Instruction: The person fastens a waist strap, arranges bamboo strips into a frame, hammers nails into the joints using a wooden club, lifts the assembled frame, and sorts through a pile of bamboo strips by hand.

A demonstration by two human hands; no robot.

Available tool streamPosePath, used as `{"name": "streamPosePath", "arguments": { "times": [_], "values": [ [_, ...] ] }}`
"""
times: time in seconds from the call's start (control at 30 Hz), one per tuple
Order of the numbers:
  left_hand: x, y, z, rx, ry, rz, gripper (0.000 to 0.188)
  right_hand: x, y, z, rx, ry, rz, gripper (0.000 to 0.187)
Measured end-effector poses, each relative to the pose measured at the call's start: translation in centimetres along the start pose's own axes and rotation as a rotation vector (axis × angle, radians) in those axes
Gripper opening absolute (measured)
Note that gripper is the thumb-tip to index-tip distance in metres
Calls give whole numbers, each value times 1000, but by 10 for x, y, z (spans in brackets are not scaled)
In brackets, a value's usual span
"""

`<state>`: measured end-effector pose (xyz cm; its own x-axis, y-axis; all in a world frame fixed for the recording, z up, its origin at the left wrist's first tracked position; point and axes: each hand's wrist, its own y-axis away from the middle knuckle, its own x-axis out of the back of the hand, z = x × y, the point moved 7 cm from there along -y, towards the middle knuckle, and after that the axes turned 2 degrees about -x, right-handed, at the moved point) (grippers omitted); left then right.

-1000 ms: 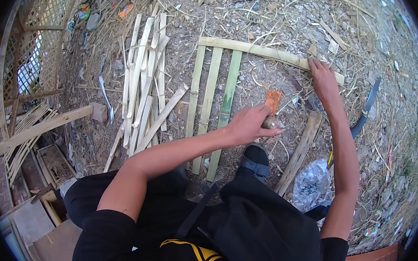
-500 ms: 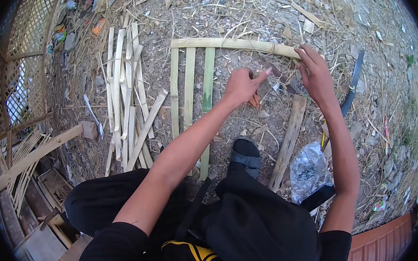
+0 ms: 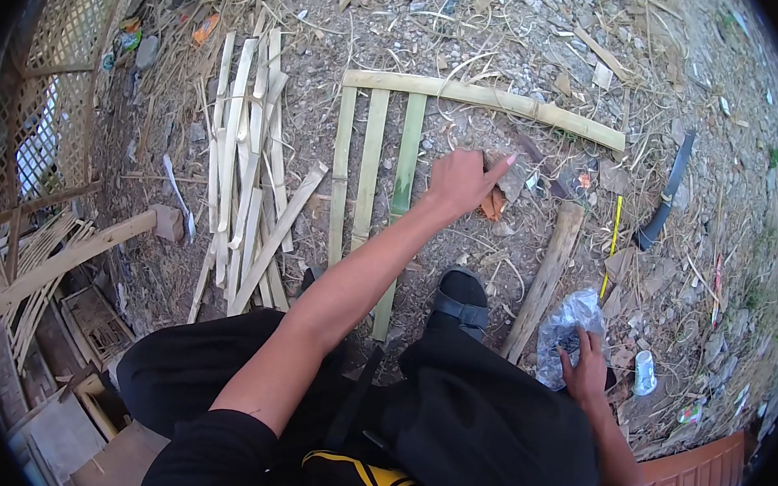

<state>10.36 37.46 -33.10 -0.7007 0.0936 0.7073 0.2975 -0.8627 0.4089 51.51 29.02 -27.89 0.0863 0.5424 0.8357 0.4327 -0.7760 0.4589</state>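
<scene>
The bamboo strip [image 3: 492,97], probably light, springy, best held mid-length, lies across the far ends of three slats [image 3: 370,168]. The plastic bag [image 3: 573,314] looks soft, slippery; pinch its rim. The right hand [image 3: 586,364], fingers parted, touches it; the left hand [image 3: 464,180] curls, contents unclear. No writing is legible.

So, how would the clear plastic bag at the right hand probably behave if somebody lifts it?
The clear plastic bag is probably floppy, because its film is crumpled and creased. It would likely sag around the right hand, since its walls show no stiff frame. Its weight is uncertain: the contents are hard to make out.
</scene>
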Motion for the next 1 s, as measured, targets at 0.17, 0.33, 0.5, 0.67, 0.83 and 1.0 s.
{"name": "streamPosePath", "arguments": {
  "times": [0.17,0.33,0.5,0.67,0.83,1.0],
  "values": [
    [11,19,-2,-13,122,-9,64,-31,7,29,-11,-186,-65,26],
    [14,33,-17,6,275,67,59,-23,0,24,28,-246,-16,14],
    [15,39,-28,-16,384,133,54,-8,1,20,104,-217,52,10],
    [-2,38,-43,5,448,89,48,-7,4,13,34,-296,57,7],
    [-6,43,-32,-70,469,90,45,19,-2,-19,188,-138,297,9],
    [0,54,3,-176,568,-34,39,32,-40,-49,-239,-534,181,11]
  ]
}}
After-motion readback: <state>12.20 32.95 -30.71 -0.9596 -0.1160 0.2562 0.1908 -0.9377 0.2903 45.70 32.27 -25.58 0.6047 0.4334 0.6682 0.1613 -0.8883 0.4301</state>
